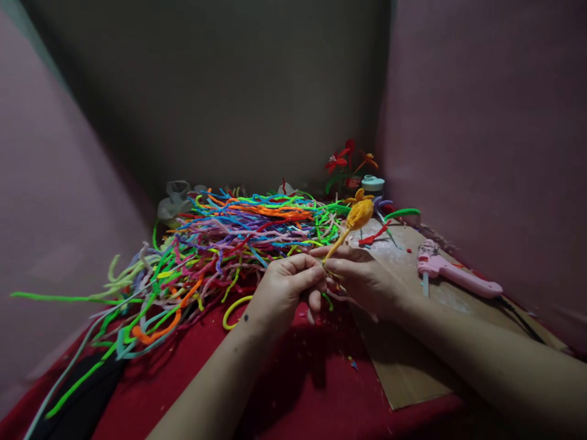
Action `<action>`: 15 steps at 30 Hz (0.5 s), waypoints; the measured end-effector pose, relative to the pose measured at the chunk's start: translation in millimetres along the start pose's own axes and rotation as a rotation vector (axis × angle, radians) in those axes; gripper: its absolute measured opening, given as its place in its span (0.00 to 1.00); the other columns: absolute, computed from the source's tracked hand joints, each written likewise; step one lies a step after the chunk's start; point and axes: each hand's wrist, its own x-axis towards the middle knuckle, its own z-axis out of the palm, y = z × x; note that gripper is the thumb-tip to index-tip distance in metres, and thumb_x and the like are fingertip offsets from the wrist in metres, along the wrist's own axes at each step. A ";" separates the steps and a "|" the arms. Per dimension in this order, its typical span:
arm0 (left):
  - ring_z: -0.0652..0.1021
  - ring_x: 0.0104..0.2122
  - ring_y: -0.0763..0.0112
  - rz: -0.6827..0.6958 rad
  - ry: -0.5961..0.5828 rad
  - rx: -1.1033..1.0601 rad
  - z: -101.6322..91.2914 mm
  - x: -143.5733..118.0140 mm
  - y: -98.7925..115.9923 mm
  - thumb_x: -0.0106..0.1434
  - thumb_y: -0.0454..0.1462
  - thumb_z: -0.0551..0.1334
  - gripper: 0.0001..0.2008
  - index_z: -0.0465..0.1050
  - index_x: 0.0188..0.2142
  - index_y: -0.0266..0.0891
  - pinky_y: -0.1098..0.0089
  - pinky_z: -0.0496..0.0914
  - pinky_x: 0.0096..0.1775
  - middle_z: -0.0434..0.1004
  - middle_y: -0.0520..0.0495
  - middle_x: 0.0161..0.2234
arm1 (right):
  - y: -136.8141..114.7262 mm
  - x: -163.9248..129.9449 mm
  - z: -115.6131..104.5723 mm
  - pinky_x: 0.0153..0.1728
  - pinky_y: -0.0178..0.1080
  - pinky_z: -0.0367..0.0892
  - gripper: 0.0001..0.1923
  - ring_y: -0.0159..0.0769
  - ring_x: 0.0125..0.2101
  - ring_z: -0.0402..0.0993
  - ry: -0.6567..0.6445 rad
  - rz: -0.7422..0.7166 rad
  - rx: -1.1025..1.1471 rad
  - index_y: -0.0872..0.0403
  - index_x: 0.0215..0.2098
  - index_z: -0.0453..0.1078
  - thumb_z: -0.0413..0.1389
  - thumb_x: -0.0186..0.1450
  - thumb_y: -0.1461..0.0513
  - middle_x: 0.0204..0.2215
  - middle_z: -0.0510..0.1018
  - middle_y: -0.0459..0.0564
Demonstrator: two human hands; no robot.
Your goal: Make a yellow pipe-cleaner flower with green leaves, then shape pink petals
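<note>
A craft corner at home: a table point(293, 391) with a red cloth, a big pile of fuzzy colored wires point(229, 238), a pink glue gun point(454, 275), and handmade flowers point(343, 160) by pink walls.

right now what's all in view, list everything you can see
pipe cleaners: a big loose pile, many colours, on the red cloth at left and centre
yellow flower: one, on a thin stem, held up between both hands
glue gun: one, pink, lying on the cardboard at right
cardboard: one sheet, brown, over the cloth at right
red cloth: one, covering the table
finished flowers: a few, red and orange, at the back
small tub: one, pale blue-green, beside those flowers
left hand: fingers pinching the stem
right hand: fingers on the stem
</note>
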 end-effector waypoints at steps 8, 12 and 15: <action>0.64 0.07 0.80 -0.115 -0.119 -0.191 0.0 1.5 -3.4 0.59 0.38 0.59 0.12 0.71 0.24 0.32 0.77 0.61 0.11 0.68 0.52 0.13 | 5.2 -1.2 -1.9 0.28 0.35 0.63 0.12 0.29 0.25 0.68 -0.096 -0.190 -0.063 0.51 0.42 0.74 0.57 0.60 0.60 0.23 0.71 0.45; 0.69 0.12 0.81 -0.020 -0.017 -0.011 4.1 1.5 1.3 0.59 0.37 0.60 0.09 0.71 0.26 0.31 0.78 0.65 0.17 0.72 0.50 0.20 | 3.1 -4.5 -0.7 0.23 0.33 0.61 0.12 0.27 0.20 0.63 0.014 -0.148 -0.118 0.51 0.42 0.73 0.57 0.60 0.58 0.19 0.66 0.42; 0.71 0.16 0.78 0.048 0.099 0.121 9.9 2.1 2.3 0.53 0.34 0.64 0.06 0.71 0.31 0.34 0.76 0.68 0.19 0.74 0.52 0.24 | 2.7 -3.1 -1.0 0.22 0.33 0.60 0.12 0.26 0.18 0.60 0.034 -0.142 -0.134 0.51 0.41 0.73 0.57 0.60 0.57 0.19 0.64 0.41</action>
